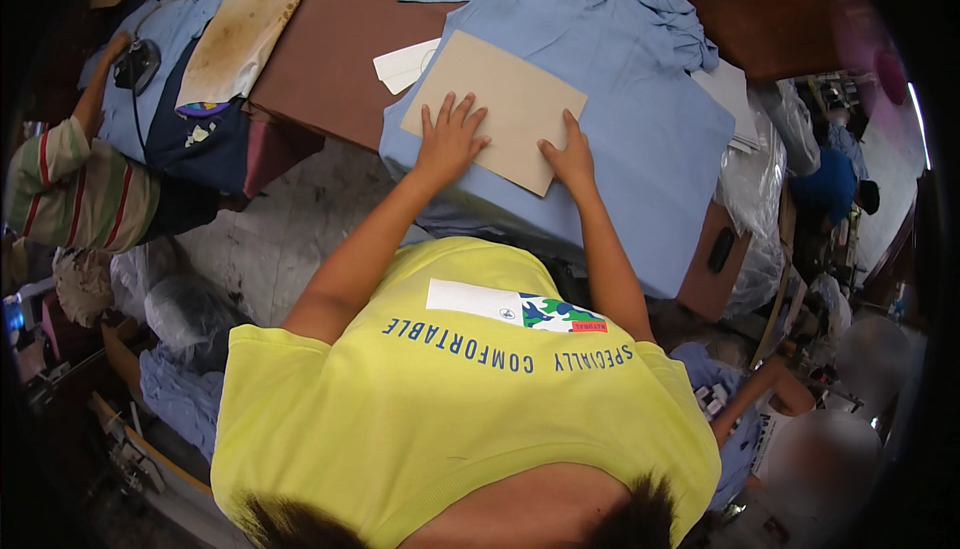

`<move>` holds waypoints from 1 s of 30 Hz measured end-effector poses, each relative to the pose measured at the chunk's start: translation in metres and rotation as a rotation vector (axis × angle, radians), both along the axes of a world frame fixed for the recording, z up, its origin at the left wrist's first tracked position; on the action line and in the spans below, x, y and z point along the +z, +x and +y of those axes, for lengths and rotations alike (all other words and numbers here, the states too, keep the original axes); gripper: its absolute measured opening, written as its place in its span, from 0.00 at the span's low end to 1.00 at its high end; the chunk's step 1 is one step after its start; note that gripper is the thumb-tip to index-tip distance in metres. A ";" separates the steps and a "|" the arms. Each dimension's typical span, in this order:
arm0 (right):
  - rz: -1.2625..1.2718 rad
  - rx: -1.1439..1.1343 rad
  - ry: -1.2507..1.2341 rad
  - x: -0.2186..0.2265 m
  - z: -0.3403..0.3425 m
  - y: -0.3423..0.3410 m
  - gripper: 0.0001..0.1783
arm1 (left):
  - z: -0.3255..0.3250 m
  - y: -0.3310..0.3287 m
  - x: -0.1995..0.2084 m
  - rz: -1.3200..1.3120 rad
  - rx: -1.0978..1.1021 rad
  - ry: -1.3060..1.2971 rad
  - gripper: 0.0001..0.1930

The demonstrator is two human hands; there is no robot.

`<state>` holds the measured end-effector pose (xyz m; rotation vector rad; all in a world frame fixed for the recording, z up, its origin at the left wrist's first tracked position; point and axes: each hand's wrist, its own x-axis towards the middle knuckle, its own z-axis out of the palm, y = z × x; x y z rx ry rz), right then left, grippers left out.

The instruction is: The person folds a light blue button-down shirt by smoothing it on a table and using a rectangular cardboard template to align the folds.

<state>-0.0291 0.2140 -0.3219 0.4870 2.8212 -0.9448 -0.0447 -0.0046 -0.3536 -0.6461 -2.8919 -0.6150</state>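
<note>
Your left hand (pixel 449 139) lies flat with fingers spread on the tan cardboard sheet (pixel 497 109), its grip released. Your right hand (pixel 570 158) presses the sheet's lower edge, also grasping nothing. The sheet lies on a light blue shirt (pixel 640 119) spread over the bench (pixel 330 59).

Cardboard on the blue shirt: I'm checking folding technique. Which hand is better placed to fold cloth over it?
Probably the right hand: it rests at the edge of the cardboard, beside the wide bare stretch of shirt.
</note>
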 end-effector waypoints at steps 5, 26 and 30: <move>0.071 0.032 -0.029 -0.009 0.008 -0.003 0.42 | 0.004 -0.004 -0.001 -0.020 0.017 0.006 0.24; 0.244 0.043 -0.143 -0.017 0.018 -0.005 0.40 | 0.033 -0.009 -0.001 -0.020 0.102 0.031 0.24; 0.152 0.110 0.007 -0.012 0.019 -0.010 0.41 | 0.038 -0.009 -0.005 0.009 0.138 0.029 0.25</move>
